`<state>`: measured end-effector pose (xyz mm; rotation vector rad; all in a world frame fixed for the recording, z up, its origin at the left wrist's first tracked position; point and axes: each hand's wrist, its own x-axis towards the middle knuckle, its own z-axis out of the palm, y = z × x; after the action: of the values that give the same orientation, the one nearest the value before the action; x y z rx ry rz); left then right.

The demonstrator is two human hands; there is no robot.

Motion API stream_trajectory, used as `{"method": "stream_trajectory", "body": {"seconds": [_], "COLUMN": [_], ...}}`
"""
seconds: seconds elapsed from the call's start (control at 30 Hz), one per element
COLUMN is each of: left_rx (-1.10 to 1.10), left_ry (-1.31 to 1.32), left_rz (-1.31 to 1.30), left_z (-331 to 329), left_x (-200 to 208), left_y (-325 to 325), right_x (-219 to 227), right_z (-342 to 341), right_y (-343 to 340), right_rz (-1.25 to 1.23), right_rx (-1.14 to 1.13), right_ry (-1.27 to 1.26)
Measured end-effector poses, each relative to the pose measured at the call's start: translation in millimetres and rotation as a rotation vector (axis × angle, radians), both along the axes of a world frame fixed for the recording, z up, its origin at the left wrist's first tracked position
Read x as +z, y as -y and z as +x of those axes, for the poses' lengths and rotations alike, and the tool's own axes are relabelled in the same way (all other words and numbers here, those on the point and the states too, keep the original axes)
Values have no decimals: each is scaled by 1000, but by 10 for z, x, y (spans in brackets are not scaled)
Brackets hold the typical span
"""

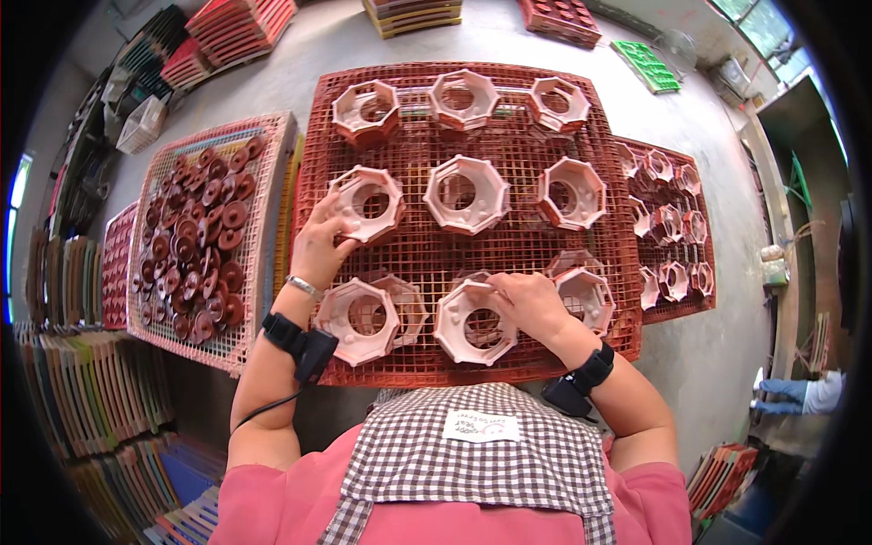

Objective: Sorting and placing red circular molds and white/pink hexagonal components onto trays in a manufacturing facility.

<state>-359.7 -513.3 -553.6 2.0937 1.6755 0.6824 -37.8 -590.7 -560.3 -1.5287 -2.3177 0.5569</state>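
Pale pink octagonal pieces with a round hole in the base stand in rows on a red-brown plastic mesh rack (522, 250). My left hand (320, 247) grips the left rim of the middle-row left octagonal piece (397, 207), thumb and fingers on its wall. In the front row, my right hand (531, 304) has its fingers closed on the upper right rim of the middle octagonal piece (450, 331). Beside them are the front left octagonal piece (336, 318), partly overlapping another, and the front right one (590, 295), partly hidden by my right hand.
Left of the rack, a pale mesh tray (259, 245) holds a heap of small dark red discs (195, 232). On the right, a lower red rack (658, 304) carries more octagonal pieces. Stacked trays (413, 16) and a green tray (645, 65) lie on the floor beyond.
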Motion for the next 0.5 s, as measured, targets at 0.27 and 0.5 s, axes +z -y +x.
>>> {"method": "stream_trajectory", "body": {"seconds": [0.27, 0.5], "left_rx": [-14, -47], "left_ry": [17, -24], "left_rz": [197, 76], "left_z": [-59, -127], "left_x": [-32, 28], "left_y": [19, 33], "right_x": [316, -208], "right_z": [942, 1485], "right_y": [-658, -1008], "right_rz": [240, 102], "right_rx": [-661, -719], "right_ry": [-45, -42]}}
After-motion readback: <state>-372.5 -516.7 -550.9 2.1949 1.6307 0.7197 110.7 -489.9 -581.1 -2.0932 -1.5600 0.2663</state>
